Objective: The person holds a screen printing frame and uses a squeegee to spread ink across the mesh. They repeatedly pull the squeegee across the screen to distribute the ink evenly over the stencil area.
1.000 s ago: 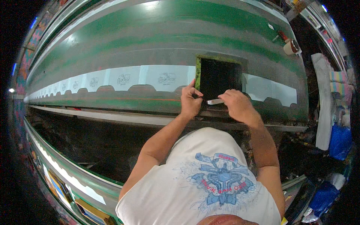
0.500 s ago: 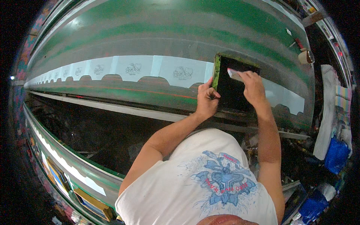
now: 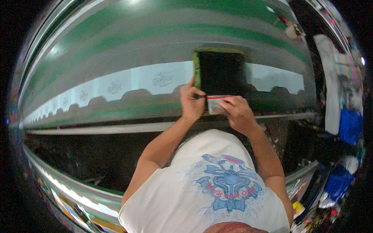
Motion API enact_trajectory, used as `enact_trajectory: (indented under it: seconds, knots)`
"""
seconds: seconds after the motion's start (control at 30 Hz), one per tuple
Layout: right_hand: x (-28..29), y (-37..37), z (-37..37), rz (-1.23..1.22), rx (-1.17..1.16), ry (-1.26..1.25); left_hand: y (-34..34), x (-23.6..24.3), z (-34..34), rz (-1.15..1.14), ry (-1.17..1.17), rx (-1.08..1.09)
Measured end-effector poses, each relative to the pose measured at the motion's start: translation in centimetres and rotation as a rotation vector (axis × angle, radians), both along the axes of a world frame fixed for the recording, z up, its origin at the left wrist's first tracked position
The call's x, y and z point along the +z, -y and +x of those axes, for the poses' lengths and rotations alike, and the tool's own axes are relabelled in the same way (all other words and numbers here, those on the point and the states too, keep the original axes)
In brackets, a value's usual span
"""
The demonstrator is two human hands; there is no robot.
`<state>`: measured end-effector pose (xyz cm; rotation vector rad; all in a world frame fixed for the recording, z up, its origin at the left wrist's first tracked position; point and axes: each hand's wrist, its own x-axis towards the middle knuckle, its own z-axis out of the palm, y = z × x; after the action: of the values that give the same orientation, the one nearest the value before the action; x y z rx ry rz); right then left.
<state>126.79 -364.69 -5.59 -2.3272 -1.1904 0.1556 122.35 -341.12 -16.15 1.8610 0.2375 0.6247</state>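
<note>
Across the long green table (image 3: 155, 35), your left hand (image 3: 192, 103) curls loosely at the frame (image 3: 197, 70), its hold unclear; the scraper (image 3: 213, 108), mid-frame half a second ago, now sits at the near edge, leaving the middle uncovered, pinched between the nearly closed fingers of your right hand (image 3: 241, 116).

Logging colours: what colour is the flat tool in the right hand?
The tool is whitish with a red far edge, clearest in the head view.
</note>
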Motion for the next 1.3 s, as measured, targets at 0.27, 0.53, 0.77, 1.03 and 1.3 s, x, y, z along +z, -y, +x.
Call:
enact_trajectory:
  seconds: [0.27,0.53,0.77,1.03,1.3]
  knots:
    - [-2.8,7.3,-0.1,0.392,-0.516,-0.087,2.0,4.4,0.6,0.141,-0.005,-0.002]
    - [-5.0,18.9,2.1,0.557,-0.608,-0.290,13.5,2.9,4.5,0.117,0.063,0.001]
    - [-4.6,25.7,4.8,0.443,-0.495,-0.074,20.7,0.4,7.0,-0.049,-0.029,0.010]
    - [-1.1,23.2,6.2,0.168,-0.078,0.155,21.7,0.1,7.6,-0.086,-0.087,0.036]
    - [0.7,22.2,11.1,-0.115,0.116,0.071,22.2,-0.8,8.1,-0.062,-0.154,0.050]
